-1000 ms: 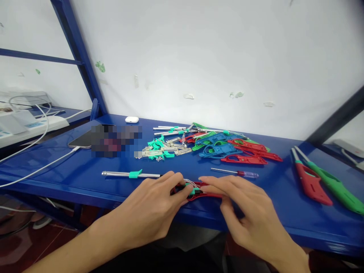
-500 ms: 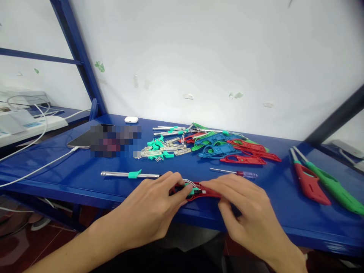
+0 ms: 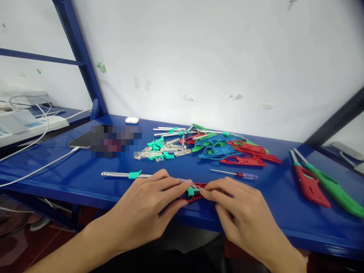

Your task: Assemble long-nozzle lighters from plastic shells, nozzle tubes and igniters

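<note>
A red lighter casing half point(image 3: 195, 199) lies near the table's front edge, with a green trigger point(image 3: 191, 192), a small black part and white wires inside it. My left hand point(image 3: 150, 204) grips the casing's left end between thumb and fingers, hiding much of it. With its fingertips together, my right hand point(image 3: 240, 208) presses on the casing's inner parts at the right. From behind my left hand a metal lighter tube with a green piece point(image 3: 134, 174) extends leftward. Just beyond my right hand lies a screwdriver point(image 3: 247, 176).
Behind are a heap of clear and green lighter parts point(image 3: 159, 149) and several blue, red and green casing halves point(image 3: 220, 146). Two assembled lighters point(image 3: 311, 187) lie on the right. A phone point(image 3: 81, 141) with a white cable and a white earbud case point(image 3: 132, 120) are farther left.
My right hand has shifted left, its fingertips now on the small parts inside the casing. My left thumb has moved off the green trigger to the casing's near edge.
</note>
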The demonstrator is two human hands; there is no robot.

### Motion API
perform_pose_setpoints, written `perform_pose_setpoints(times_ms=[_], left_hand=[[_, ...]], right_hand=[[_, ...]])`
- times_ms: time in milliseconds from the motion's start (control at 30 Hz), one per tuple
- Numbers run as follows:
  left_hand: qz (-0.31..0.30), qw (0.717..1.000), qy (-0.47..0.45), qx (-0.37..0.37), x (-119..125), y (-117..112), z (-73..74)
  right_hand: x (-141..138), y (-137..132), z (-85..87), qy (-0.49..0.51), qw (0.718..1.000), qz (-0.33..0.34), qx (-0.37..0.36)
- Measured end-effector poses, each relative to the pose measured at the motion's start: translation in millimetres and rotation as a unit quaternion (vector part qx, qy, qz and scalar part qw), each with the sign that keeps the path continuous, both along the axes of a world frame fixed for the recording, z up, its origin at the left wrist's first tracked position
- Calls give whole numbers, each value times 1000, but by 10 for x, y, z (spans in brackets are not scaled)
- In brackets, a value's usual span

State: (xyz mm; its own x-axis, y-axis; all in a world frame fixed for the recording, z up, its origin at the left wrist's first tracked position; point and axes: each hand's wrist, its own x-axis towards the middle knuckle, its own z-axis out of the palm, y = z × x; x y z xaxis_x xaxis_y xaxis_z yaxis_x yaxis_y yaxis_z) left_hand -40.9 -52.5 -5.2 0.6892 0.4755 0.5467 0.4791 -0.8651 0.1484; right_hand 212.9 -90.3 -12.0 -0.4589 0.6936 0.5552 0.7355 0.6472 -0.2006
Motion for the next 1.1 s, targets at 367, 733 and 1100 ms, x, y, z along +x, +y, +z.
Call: perform_pose_setpoints(times_ms=[367, 733, 1100], left_hand=[[149, 985, 46, -70, -465, 197, 164], [128, 987, 68, -69, -499, 285, 106], [102, 986, 56, -120, -498, 233, 152]], right_hand=[[15, -33, -6, 56, 996, -38, 53], [-21, -6, 41, 42, 997, -58, -10], [-15, 33, 25, -103, 989, 8, -106]])
